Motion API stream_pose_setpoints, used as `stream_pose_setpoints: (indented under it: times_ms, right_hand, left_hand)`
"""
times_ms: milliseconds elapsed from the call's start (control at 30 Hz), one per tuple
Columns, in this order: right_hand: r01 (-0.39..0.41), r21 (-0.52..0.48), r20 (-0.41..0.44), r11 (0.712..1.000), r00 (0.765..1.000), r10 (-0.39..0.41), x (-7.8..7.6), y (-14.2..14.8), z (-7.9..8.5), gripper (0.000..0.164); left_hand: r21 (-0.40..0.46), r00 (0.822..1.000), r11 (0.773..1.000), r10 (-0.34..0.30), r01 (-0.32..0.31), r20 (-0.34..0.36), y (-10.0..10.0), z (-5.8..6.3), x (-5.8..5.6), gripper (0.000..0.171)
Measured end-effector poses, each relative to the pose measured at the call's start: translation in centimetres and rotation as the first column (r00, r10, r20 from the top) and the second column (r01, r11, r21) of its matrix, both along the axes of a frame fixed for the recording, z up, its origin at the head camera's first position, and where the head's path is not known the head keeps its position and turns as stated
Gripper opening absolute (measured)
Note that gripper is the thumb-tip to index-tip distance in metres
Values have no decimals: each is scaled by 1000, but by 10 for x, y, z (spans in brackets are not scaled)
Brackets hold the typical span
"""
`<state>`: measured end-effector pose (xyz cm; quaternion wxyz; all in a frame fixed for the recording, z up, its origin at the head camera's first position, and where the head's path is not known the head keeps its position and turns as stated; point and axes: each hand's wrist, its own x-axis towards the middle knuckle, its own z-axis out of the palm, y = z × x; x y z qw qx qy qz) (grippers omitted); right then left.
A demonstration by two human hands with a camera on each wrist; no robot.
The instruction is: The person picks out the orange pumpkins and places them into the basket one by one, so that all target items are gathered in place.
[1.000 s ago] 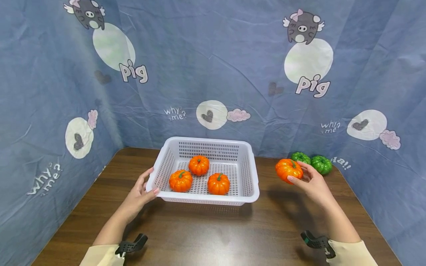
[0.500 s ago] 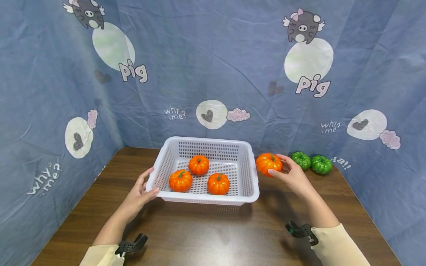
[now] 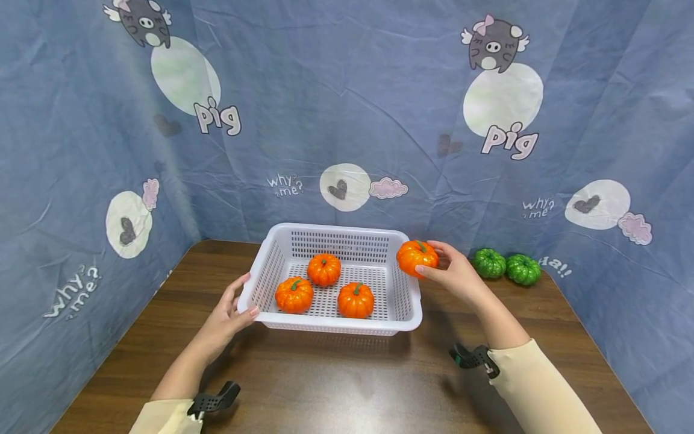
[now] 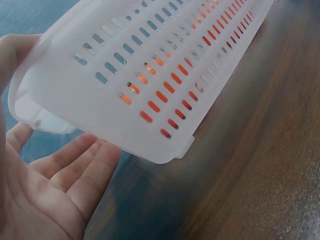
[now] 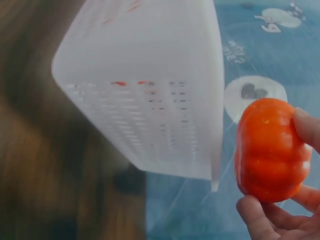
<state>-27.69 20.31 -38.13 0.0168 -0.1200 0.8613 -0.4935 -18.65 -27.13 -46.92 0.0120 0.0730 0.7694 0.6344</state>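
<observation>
A white perforated plastic basket (image 3: 331,326) stands on the table with three small orange pumpkins in it: one at the back (image 3: 324,269), a pumpkin at the left (image 3: 294,295) and a pumpkin at the right (image 3: 355,300). My left hand (image 3: 223,319) grips the basket's left rim, thumb over the top and fingers against the outer side. Between thumb and fingers my right hand (image 3: 452,274) holds a fourth, glossy orange pumpkin (image 5: 270,150) with a green stem. In the head view this pumpkin overlaps the basket's back right corner; the right wrist view shows it above the rim's level.
Two green pumpkins, one at the left (image 3: 490,263) and one at the right (image 3: 523,269), sit at the table's back right. A blue printed cloth (image 3: 347,108) hangs behind and beside the brown wooden table (image 3: 336,380). Each wrist wears a black camera mount.
My right hand has carried its orange pumpkin leftward, from in front of the green pumpkins to the basket's right rim. The left hand and the basket have stayed in place.
</observation>
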Motion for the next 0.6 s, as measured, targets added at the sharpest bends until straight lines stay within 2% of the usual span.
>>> stream_pose_setpoints:
  times_ms: [300,600]
  right_hand:
    - [-73,80,4,994,997,73,-15,-22,15,75]
    - [-134,120,91,984,988,124,-32,-45,24,74]
  left_hand:
    - [-9,1000,1000,0,0,1,-1,-3,-3,82]
    - [-3,1000,1000,4,-4,-3,0,-2,-1,82]
